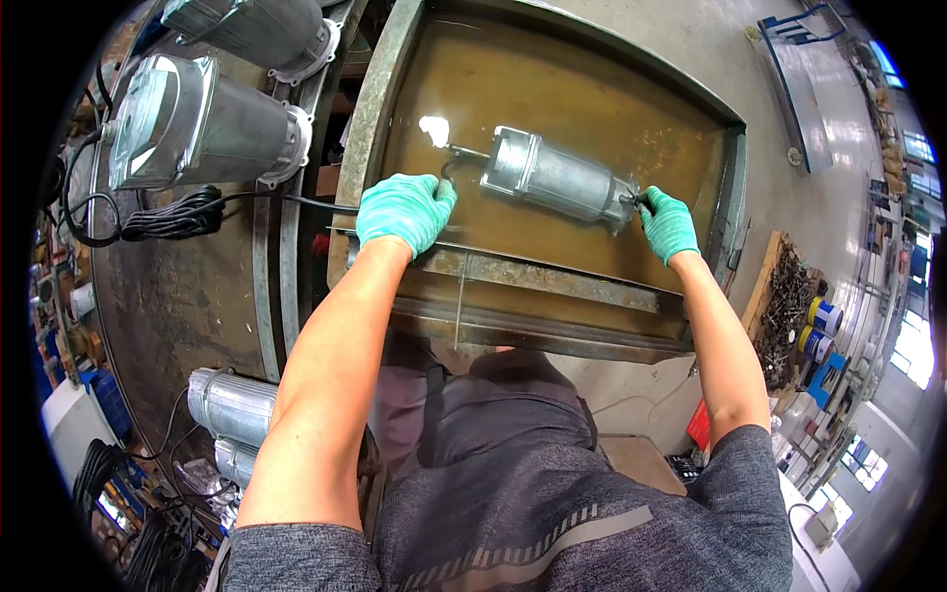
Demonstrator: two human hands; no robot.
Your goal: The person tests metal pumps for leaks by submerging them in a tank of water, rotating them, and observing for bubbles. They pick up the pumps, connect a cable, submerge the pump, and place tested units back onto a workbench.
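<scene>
A silver cylindrical motor housing (562, 178) lies on its side in a metal tank of brownish water (552, 89). A thin shaft (470, 151) sticks out of its left end. My left hand (406, 212), in a green glove, is closed around a black cable (316, 203) beside the tank's left wall. A dark loop of cable (449, 168) shows just past its fingertips, near the shaft. My right hand (670, 225), gloved alike, pinches a small dark piece (633, 199) at the housing's right end; its kind is unclear.
More silver motor housings (212, 128) stand on the bench at the left, with a coiled black cable (176, 219) beside them. Others (232, 405) lie nearer me. A metal rail (562, 281) crosses the tank's near side. At the right is a wooden-edged box of dark metal bits (784, 306).
</scene>
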